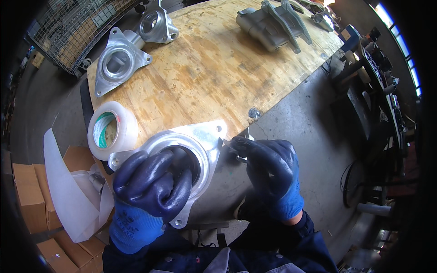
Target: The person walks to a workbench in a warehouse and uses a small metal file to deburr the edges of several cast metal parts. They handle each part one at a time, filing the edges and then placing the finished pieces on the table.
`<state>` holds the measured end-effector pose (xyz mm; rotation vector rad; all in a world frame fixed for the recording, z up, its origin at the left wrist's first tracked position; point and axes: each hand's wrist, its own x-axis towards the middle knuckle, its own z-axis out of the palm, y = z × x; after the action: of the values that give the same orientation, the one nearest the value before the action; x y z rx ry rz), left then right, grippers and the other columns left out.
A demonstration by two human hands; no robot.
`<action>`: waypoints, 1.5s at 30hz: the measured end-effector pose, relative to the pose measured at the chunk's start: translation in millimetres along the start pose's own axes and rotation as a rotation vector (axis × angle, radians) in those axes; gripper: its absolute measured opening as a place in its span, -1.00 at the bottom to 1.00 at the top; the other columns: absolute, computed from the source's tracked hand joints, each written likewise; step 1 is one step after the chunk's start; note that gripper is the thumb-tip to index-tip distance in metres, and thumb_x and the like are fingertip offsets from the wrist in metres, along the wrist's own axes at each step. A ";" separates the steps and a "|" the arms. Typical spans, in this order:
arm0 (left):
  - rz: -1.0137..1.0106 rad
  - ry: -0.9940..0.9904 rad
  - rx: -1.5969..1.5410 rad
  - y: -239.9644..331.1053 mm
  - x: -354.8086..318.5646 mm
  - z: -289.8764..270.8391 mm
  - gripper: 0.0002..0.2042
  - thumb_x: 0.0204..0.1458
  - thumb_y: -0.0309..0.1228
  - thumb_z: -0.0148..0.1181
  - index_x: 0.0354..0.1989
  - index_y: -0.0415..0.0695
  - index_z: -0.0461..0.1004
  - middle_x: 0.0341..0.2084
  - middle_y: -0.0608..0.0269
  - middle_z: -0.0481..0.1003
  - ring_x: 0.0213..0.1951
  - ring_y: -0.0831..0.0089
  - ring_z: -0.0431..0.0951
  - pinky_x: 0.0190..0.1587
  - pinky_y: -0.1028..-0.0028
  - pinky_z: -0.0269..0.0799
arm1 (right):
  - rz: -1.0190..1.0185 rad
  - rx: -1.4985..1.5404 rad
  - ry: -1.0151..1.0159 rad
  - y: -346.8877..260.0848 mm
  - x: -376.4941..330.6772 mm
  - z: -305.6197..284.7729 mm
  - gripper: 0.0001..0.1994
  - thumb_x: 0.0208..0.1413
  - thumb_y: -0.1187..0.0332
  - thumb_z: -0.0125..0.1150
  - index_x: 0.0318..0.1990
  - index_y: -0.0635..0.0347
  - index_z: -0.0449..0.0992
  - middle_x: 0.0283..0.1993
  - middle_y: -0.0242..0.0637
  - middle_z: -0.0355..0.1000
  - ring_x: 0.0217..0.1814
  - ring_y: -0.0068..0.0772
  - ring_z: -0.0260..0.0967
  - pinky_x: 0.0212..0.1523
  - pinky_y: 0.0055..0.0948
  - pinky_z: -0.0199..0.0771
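My left hand [152, 184], in a blue glove with a dark coated palm, grips a shiny three-cornered metal flange casting [202, 134] by its round bore, with fingers reaching into the opening. The casting is held at the near edge of the wooden table, tilted toward me. My right hand [271, 170], gloved alike, is closed around a thin metal tool [227, 144]. Its narrow tip meets or nearly meets the casting's edge, just below the corner hole. Most of the tool is hidden by the fingers, so its exact kind is unclear.
A roll of clear tape [127, 125] stands at the left edge of the plywood tabletop [195, 73]. Farther back are two similar castings [123, 61] [154, 25] and a larger grey housing [273, 27]. Cardboard boxes [29, 186] and a wire cage [77, 32] flank the left side.
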<state>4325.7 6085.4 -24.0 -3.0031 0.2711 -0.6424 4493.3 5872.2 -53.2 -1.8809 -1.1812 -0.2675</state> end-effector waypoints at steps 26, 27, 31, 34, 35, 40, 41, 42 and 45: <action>-0.025 -0.067 -0.010 4.2 2.6 -5.9 -0.55 -0.10 -0.33 0.44 0.04 0.25 0.57 -0.01 0.29 0.46 0.26 0.20 0.39 0.32 0.04 0.31 | 0.045 0.042 -0.076 -4.4 1.3 -9.3 -0.47 -0.23 0.65 0.21 0.04 0.22 0.66 -0.46 -0.25 0.49 -0.44 -0.20 0.50 -0.36 -0.28 0.45; -0.025 -0.069 -0.008 4.4 2.9 -6.7 -0.55 -0.09 -0.33 0.44 0.04 0.25 0.56 -0.01 0.29 0.46 0.26 0.20 0.39 0.32 0.04 0.31 | 0.047 0.059 -0.054 -2.7 0.0 -8.1 -0.47 -0.22 0.65 0.20 0.04 0.22 0.66 -0.45 -0.25 0.49 -0.44 -0.20 0.50 -0.36 -0.28 0.46; -0.029 -0.040 0.018 5.6 0.2 -3.8 -0.55 -0.10 -0.34 0.44 0.04 0.26 0.56 0.01 0.29 0.46 0.26 0.19 0.38 0.33 0.05 0.31 | 0.016 0.105 -0.003 1.0 -2.4 -2.0 -0.47 -0.21 0.67 0.18 0.04 0.23 0.66 -0.44 -0.23 0.50 -0.43 -0.20 0.50 -0.34 -0.28 0.47; -0.030 -0.035 0.034 5.6 1.1 -4.5 -0.54 -0.11 -0.34 0.44 0.04 0.26 0.56 0.04 0.28 0.46 0.26 0.19 0.38 0.33 0.05 0.31 | 0.042 0.144 0.016 -1.5 -3.9 -2.0 -0.48 -0.20 0.68 0.17 0.04 0.24 0.66 -0.43 -0.22 0.51 -0.42 -0.21 0.51 -0.32 -0.29 0.48; -0.029 -0.041 0.032 5.3 2.5 -3.8 -0.54 -0.11 -0.34 0.44 0.04 0.26 0.56 0.05 0.28 0.46 0.26 0.19 0.38 0.33 0.06 0.31 | 0.070 0.157 0.010 0.3 -4.1 -2.3 -0.48 -0.20 0.68 0.17 0.04 0.24 0.66 -0.42 -0.22 0.52 -0.42 -0.21 0.51 -0.32 -0.30 0.48; -0.036 -0.047 0.025 6.3 2.3 -6.0 -0.54 -0.11 -0.34 0.45 0.04 0.27 0.56 0.06 0.28 0.46 0.26 0.19 0.39 0.33 0.05 0.31 | 0.055 0.235 -0.011 5.7 -7.4 1.1 -0.46 -0.19 0.69 0.15 0.06 0.23 0.66 -0.36 -0.22 0.54 -0.42 -0.22 0.52 -0.32 -0.31 0.48; -0.038 -0.053 0.026 6.6 2.4 -6.0 -0.54 -0.11 -0.34 0.45 0.04 0.27 0.57 0.06 0.28 0.46 0.26 0.19 0.39 0.33 0.05 0.31 | 0.079 0.224 -0.010 5.6 -7.8 0.5 -0.45 -0.19 0.70 0.16 0.07 0.23 0.66 -0.35 -0.21 0.54 -0.40 -0.21 0.52 -0.31 -0.30 0.48; -0.042 -0.054 0.016 6.7 2.2 -5.6 -0.53 -0.12 -0.34 0.46 0.04 0.27 0.56 0.06 0.28 0.46 0.26 0.20 0.39 0.33 0.05 0.32 | 0.103 0.214 -0.010 5.2 -8.1 -0.9 -0.45 -0.19 0.70 0.17 0.07 0.23 0.65 -0.33 -0.21 0.55 -0.39 -0.21 0.52 -0.29 -0.29 0.48; -0.049 -0.049 -0.004 7.2 2.4 -5.4 -0.52 -0.14 -0.33 0.46 0.04 0.26 0.56 0.04 0.30 0.46 0.26 0.21 0.40 0.33 0.05 0.32 | 0.097 0.162 0.005 6.9 -13.0 1.4 -0.46 -0.17 0.69 0.20 0.07 0.21 0.66 -0.29 -0.22 0.56 -0.33 -0.20 0.53 -0.22 -0.28 0.47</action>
<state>4324.4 6077.8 -18.8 -3.0329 0.1977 -0.5715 4491.7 5864.0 -65.4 -1.7883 -1.0724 -0.1192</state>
